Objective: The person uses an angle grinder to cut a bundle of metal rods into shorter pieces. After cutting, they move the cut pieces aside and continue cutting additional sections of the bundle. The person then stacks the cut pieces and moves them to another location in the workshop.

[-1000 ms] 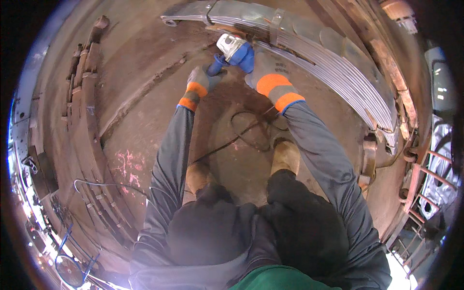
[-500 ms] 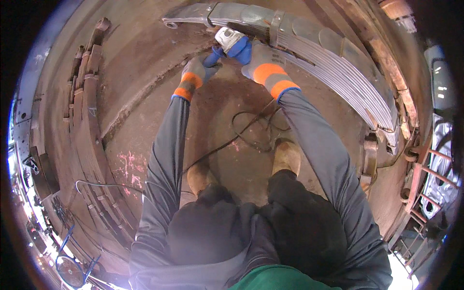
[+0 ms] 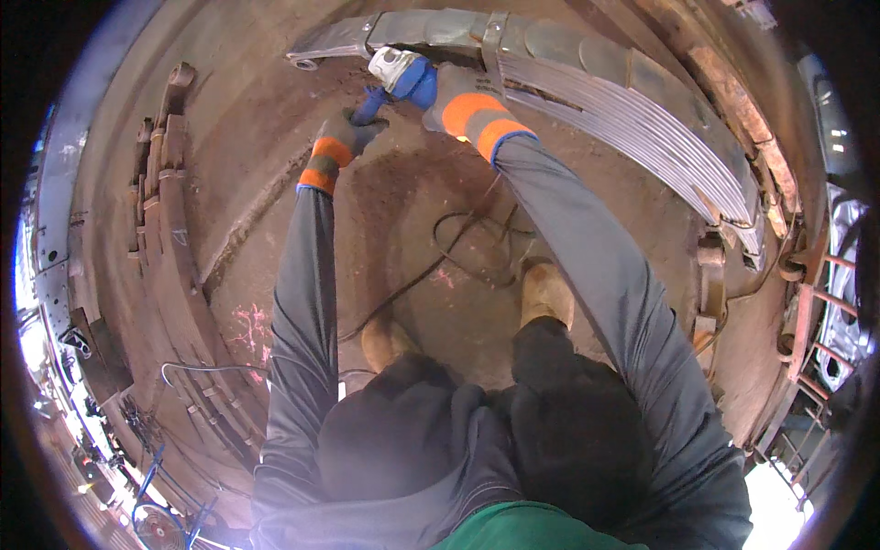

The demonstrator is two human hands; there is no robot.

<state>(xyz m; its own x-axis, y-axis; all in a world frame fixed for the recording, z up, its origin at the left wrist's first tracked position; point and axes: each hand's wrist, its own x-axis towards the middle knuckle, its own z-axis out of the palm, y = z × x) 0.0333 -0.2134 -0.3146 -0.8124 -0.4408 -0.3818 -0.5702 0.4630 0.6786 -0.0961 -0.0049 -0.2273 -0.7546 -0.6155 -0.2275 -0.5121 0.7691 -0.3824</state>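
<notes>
The angle grinder point(image 3: 403, 75) and both gloved hands have shifted left along the leaf spring point(image 3: 605, 101). Left hand point(image 3: 346, 131): fingers closed around the blue side handle point(image 3: 370, 105). Right hand point(image 3: 461, 92): fingers wrapped about the blue body point(image 3: 419, 85), tips hidden. The grinder's head point(image 3: 386, 63) overlaps the spring's near edge; contact cannot be determined.

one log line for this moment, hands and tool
left hand: gripping side handle | right hand: gripping grinder | grinder: beside leaf spring, contact unclear
</notes>
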